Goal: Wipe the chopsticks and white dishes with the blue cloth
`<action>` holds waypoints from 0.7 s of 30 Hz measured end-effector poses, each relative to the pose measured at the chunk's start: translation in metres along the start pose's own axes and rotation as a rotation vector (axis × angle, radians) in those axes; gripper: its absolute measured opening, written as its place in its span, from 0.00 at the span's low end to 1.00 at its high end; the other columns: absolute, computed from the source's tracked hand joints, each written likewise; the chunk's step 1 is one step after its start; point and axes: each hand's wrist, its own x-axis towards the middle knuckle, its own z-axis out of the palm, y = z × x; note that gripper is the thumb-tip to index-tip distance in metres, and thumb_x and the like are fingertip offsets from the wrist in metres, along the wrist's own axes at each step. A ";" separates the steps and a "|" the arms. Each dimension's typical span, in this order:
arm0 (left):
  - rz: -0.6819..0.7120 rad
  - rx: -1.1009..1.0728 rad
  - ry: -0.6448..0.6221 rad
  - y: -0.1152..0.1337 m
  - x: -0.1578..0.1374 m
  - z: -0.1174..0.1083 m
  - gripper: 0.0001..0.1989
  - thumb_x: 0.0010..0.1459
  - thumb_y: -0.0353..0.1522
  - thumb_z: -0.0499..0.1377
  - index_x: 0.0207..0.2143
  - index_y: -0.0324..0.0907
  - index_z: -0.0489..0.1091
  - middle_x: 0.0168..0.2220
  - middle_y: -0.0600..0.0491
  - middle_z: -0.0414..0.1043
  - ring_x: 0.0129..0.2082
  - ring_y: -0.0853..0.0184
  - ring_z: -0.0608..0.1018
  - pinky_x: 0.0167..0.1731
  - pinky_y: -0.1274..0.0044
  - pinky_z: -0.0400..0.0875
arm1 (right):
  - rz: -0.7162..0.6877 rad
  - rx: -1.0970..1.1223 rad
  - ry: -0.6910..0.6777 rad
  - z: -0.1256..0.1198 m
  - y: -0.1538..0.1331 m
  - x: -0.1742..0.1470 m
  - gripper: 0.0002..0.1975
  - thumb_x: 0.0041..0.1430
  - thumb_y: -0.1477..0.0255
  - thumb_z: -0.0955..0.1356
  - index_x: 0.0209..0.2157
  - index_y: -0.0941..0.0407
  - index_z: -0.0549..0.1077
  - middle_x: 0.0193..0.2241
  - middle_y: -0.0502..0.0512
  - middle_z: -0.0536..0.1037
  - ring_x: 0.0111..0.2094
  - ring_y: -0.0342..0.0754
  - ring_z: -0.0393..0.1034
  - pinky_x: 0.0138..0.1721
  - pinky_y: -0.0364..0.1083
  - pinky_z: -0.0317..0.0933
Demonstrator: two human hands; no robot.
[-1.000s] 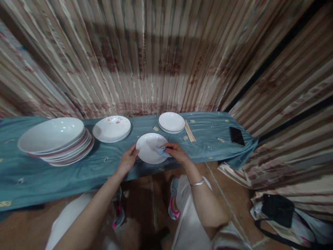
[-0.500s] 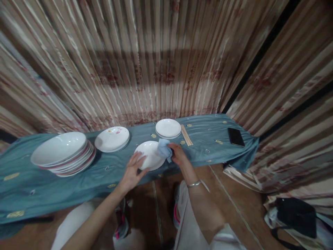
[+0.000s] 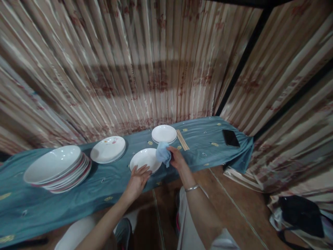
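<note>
A white plate (image 3: 144, 158) lies near the front edge of the cloth-covered table. My left hand (image 3: 139, 178) rests over its near rim, fingers stretched out on the surface. In my right hand (image 3: 177, 158) is a crumpled light-blue cloth (image 3: 163, 153), held at the right edge of this plate. Just behind it stands a small stack of white plates (image 3: 163, 133), with wooden chopsticks (image 3: 182, 140) lying to the right. To the left is another short stack, topped by a plate with a floral pattern (image 3: 108, 149).
A tall stack of large white bowls or deep dishes (image 3: 56, 165) stands at the left. A dark phone-like object (image 3: 230, 138) lies on the blue tablecloth (image 3: 203, 139) at the right. Curtains (image 3: 156, 69) hang behind. A black bag (image 3: 301, 215) sits low at the right.
My left hand has shifted from the plate's left side to its near rim, fingers closer together. My right hand still holds the cloth at the right edge. The view has tilted slightly.
</note>
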 end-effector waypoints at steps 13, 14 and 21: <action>-0.463 -0.983 0.495 0.041 0.028 -0.040 0.13 0.39 0.38 0.71 0.26 0.39 0.77 0.22 0.54 0.75 0.25 0.66 0.75 0.29 0.77 0.67 | -0.134 0.159 0.240 0.002 -0.026 0.015 0.11 0.41 0.66 0.71 0.25 0.53 0.67 0.19 0.44 0.70 0.23 0.43 0.67 0.24 0.42 0.63; -0.479 -1.068 0.508 0.043 0.028 -0.041 0.16 0.37 0.39 0.72 0.27 0.38 0.77 0.23 0.53 0.76 0.26 0.65 0.76 0.29 0.77 0.68 | -0.152 0.146 0.243 0.007 -0.028 0.014 0.11 0.41 0.66 0.72 0.25 0.53 0.67 0.19 0.43 0.70 0.23 0.43 0.66 0.24 0.42 0.62; -0.518 -1.351 0.486 0.046 0.030 -0.043 0.21 0.33 0.38 0.74 0.29 0.36 0.75 0.26 0.47 0.78 0.36 0.57 0.80 0.38 0.70 0.73 | -0.458 -0.474 -0.006 0.078 -0.010 -0.021 0.13 0.54 0.63 0.68 0.41 0.53 0.75 0.46 0.56 0.77 0.49 0.52 0.68 0.52 0.51 0.62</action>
